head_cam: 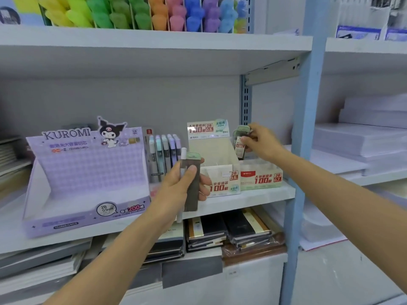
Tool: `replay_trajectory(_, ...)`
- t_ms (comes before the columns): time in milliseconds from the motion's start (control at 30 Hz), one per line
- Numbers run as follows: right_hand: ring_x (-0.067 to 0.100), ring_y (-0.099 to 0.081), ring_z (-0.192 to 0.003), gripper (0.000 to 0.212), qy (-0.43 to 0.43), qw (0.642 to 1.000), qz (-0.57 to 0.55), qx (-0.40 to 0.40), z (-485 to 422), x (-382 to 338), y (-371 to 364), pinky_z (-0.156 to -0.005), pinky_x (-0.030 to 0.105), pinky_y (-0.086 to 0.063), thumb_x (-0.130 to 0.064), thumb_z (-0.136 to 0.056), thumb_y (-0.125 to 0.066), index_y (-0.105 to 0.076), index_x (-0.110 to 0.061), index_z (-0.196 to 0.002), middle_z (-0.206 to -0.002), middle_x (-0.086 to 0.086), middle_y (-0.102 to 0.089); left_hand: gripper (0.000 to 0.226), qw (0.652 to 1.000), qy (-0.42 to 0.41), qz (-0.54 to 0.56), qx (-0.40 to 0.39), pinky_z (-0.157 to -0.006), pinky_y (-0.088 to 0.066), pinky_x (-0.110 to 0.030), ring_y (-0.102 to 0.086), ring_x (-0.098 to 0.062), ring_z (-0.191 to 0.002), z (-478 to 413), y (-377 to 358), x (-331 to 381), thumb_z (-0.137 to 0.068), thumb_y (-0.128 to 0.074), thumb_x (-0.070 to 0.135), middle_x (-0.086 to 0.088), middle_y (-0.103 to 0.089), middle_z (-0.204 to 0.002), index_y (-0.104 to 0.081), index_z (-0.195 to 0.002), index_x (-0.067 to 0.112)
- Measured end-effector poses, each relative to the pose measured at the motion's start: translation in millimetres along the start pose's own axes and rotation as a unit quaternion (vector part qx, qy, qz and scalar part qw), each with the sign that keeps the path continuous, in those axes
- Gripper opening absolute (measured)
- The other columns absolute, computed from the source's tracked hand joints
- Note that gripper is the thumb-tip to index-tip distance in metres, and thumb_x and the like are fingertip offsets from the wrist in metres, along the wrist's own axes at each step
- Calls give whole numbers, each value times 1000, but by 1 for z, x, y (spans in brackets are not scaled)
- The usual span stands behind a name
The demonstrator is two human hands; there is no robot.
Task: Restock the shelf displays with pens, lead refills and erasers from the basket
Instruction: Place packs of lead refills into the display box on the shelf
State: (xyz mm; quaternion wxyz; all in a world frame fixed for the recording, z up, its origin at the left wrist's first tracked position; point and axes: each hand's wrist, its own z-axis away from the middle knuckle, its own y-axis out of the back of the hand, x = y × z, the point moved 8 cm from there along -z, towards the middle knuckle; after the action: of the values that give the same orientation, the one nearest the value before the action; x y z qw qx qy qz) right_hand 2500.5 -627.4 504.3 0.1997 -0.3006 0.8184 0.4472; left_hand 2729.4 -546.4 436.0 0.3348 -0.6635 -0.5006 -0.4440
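My left hand (pixel 182 186) grips a dark lead refill case with a green cap (pixel 193 183) together with a white pen (pixel 182 172), held upright in front of the middle shelf. My right hand (pixel 262 142) holds one or two more green-capped lead refill cases (pixel 241 142) above the clear 0.7 display box (pixel 261 176). Just left of that box stands the open 0.5 display box (pixel 217 164), whose inside looks bare. No basket is in view.
A purple Kuromi display box (pixel 86 172) stands at the left of the shelf (pixel 253 198), with packs of mechanical pencils (pixel 164 153) behind it. Coloured highlighters (pixel 132 14) fill the shelf above. Notebooks (pixel 229 230) lie below, paper reams (pixel 361 137) at right beyond a blue post (pixel 301 150).
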Motion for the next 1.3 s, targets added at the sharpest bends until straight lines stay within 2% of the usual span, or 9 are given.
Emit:
replay_trajectory(133, 21, -63, -89, 25, -20, 996, 28, -81, -6, 10, -15, -80, 34, -54, -14, -92, -62, -55, -12, -116, -110, 8, -64, 27, 1000, 19, 0, -17, -68, -57, -28, -68, -19, -74, 0, 2, -3, -103, -39, 19, -8, -73, -88, -52, -127, 19)
replay_trajectory(333, 14, -55, -86, 23, 69, 990, -29, 122, 9, -25, 24, -75, 23, -47, -17, -92, -62, -60, -16, -115, -105, 4, -60, 25, 998, 36, 30, -42, -68, -59, -28, -68, -18, -75, 1, 0, 3, -103, -37, 12, -10, -74, -90, -55, -120, 10)
replay_trajectory(500, -2, -52, -54, 18, 113, 967, -186, -134, 50, -84, -20, -53, 13, -45, -32, -91, -64, -68, -29, -108, -79, -17, -69, 26, 997, 32, 33, -67, -71, -59, -29, -69, -17, -77, 6, -14, 8, -104, -38, 14, -10, -74, -93, -60, -116, 8)
replay_trajectory(600, 1, -48, -50, 14, 136, 952, -191, -198, 66, -99, -36, -48, 13, -41, -24, -92, -64, -73, -20, -102, -73, -10, -69, 28, 996, 39, 40, -75, -72, -59, -29, -72, -21, -81, 11, -23, 10, -104, -37, 19, -12, -75, -96, -60, -114, 6)
replay_trajectory(733, 6, -56, -53, 14, 83, 941, -280, -170, 62, -86, -17, -53, 17, -47, -15, -94, -61, -69, -10, -103, -65, -1, -65, 35, 990, 81, 76, -86, -75, -61, -35, -72, -28, -93, 17, -24, 9, -103, -38, 29, -16, -73, -106, -57, -123, 7)
replay_trajectory(900, 15, -68, -76, 25, 36, 909, -378, -174, 68, -75, -15, -71, 21, -55, -22, -92, -61, -66, -4, -108, -92, 7, -72, 40, 992, 107, 54, -49, -49, -40, -17, -50, -9, -67, 16, -26, 4, -100, -47, 33, -11, -59, -92, -59, -124, 4)
replay_trajectory(1033, 13, -66, -78, 23, 9, 918, -368, -149, 73, -68, -18, -74, 20, -53, -19, -84, -72, -64, -8, -103, -92, 5, -69, 44, 996, 82, -35, -11, -51, -34, -17, -40, -9, -69, 11, -28, 0, -101, -47, 35, -10, -47, -91, -56, -125, 0)
replay_trajectory(1167, 16, -71, -86, 20, -39, 931, -338, -136, 67, -53, -5, -70, 18, -55, -1, -86, -67, -63, -9, -104, -103, 11, -72, 29, 996, 82, 38, -25, -44, -40, -18, -56, -10, -69, 12, -33, 1, -100, -47, 35, 4, -71, -81, -63, -121, 22)
replay_trajectory(1300, 15, -71, -89, 36, -29, 951, -307, -32, 48, -40, 44, -73, 18, -56, -1, -86, -67, -61, -10, -120, -107, 6, -70, 27, 995, 87, 49, -18, -33, -26, -16, -44, -8, -42, 5, -24, 2, -100, -45, 35, -1, -64, -70, -58, -121, 23)
